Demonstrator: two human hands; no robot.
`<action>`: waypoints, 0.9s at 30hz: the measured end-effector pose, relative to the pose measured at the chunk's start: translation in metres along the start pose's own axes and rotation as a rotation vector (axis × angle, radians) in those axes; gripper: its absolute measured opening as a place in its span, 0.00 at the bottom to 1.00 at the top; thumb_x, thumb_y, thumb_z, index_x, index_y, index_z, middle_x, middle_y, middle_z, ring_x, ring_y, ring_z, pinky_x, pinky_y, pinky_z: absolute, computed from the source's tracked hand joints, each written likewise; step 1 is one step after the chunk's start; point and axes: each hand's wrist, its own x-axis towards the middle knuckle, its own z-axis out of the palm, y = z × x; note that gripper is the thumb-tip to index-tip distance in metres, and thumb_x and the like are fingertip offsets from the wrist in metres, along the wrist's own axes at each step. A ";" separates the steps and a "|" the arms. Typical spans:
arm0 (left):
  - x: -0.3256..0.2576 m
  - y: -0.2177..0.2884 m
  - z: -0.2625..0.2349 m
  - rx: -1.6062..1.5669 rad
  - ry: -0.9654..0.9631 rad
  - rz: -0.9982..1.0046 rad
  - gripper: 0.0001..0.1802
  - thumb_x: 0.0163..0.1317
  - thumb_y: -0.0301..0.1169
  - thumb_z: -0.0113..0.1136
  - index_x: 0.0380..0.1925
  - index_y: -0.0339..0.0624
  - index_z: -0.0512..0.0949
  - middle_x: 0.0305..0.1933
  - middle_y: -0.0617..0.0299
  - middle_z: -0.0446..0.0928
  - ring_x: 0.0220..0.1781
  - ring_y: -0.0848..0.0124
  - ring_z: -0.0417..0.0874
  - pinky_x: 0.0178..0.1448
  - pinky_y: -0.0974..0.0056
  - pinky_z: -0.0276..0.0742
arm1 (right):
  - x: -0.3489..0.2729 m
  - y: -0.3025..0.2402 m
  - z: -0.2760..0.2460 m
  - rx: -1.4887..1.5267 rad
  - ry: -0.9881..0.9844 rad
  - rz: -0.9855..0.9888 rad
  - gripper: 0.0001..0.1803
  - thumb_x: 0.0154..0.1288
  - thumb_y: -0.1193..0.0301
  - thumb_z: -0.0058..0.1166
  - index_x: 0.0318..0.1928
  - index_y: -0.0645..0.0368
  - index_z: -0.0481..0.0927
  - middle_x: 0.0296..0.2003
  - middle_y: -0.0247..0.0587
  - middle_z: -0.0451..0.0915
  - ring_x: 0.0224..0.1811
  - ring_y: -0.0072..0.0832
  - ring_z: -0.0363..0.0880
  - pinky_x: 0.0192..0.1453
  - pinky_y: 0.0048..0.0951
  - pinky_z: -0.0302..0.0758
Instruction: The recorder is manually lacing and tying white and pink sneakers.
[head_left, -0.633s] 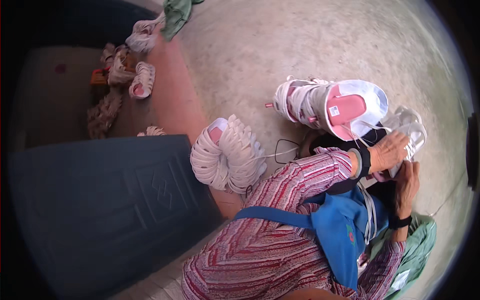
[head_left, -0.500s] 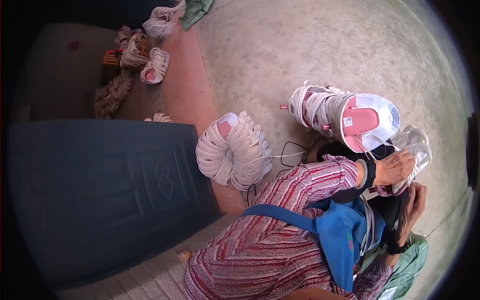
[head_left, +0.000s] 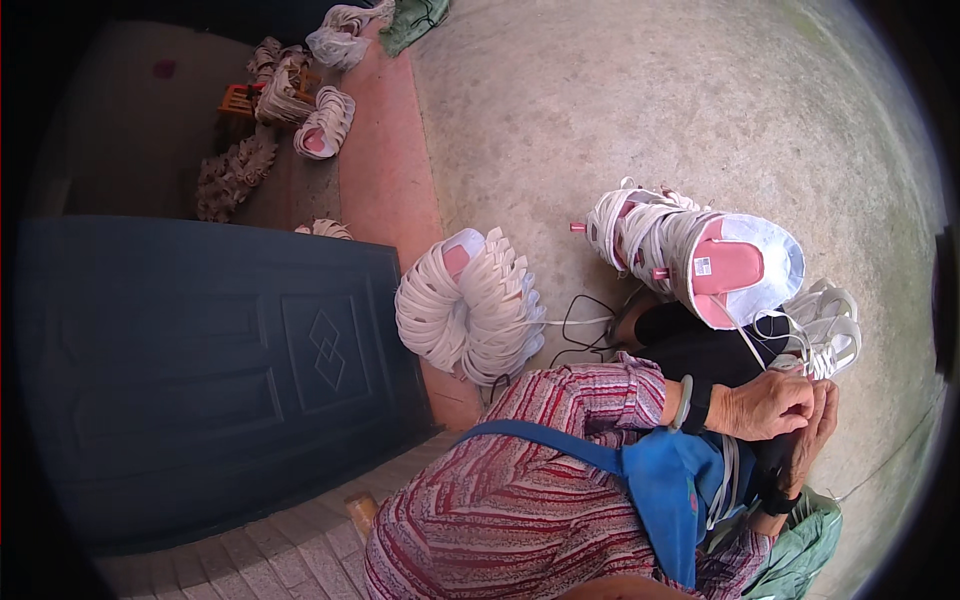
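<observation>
My left hand (head_left: 768, 404), with a bangle and a black band at its wrist, has its fingers curled in a pinch. It meets the fingertips of my right hand (head_left: 812, 436), whose fingers are bent and pressed together. What lies between them is hidden. Just beyond the fingers, a white shoe upper (head_left: 838, 338) with partly threaded white laces (head_left: 822, 362) rests near my dark-clad knee. Left of it stands a stack of nested white-and-pink shoe uppers (head_left: 735, 265), bound round with laces; a loose lace trails from its near end toward the shoe upper.
A curved bundle of white shoe uppers (head_left: 465, 310) lies by the pink threshold (head_left: 385, 150). More bundles (head_left: 325, 122) are beyond the dark door (head_left: 200, 370). Several white laces (head_left: 728, 480) hang at my blue apron (head_left: 660, 490). A green sack (head_left: 800, 555) sits beside me.
Both hands have drawn back from the laced shoe upper toward my body, and their fingertips now meet. More of the shoe upper's laces shows. The view has shifted slightly.
</observation>
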 end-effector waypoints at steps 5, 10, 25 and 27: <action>-0.008 -0.032 0.004 -0.379 -0.360 -0.723 0.21 0.62 0.47 0.49 0.30 0.37 0.68 0.25 0.57 0.74 0.28 0.67 0.76 0.31 0.63 0.73 | -0.018 -0.031 -0.024 0.318 0.032 0.139 0.08 0.69 0.74 0.36 0.31 0.62 0.66 0.27 0.31 0.57 0.27 0.15 0.55 0.28 0.13 0.56; 0.001 -0.080 0.068 -1.195 -0.121 -1.098 0.29 0.65 0.57 0.38 0.36 0.38 0.69 0.30 0.54 0.75 0.33 0.64 0.79 0.37 0.57 0.77 | -0.072 -0.120 0.007 0.694 -0.696 -0.109 0.17 0.69 0.61 0.43 0.26 0.60 0.64 0.18 0.28 0.60 0.13 0.12 0.51 0.16 0.14 0.47; -0.046 0.047 -0.008 -0.345 -0.937 -0.016 0.09 0.60 0.26 0.44 0.35 0.34 0.74 0.35 0.49 0.76 0.36 0.51 0.78 0.41 0.56 0.73 | -0.080 -0.020 0.005 0.674 -0.086 0.768 0.15 0.69 0.63 0.39 0.45 0.61 0.72 0.28 0.31 0.73 0.17 0.10 0.61 0.16 0.12 0.54; -0.048 0.051 -0.011 -0.264 -1.104 -0.170 0.11 0.62 0.27 0.42 0.36 0.33 0.73 0.35 0.47 0.76 0.37 0.51 0.78 0.40 0.56 0.74 | -0.073 -0.010 0.021 0.999 -0.199 0.801 0.15 0.72 0.63 0.39 0.47 0.60 0.71 0.26 0.30 0.74 0.14 0.08 0.57 0.14 0.10 0.52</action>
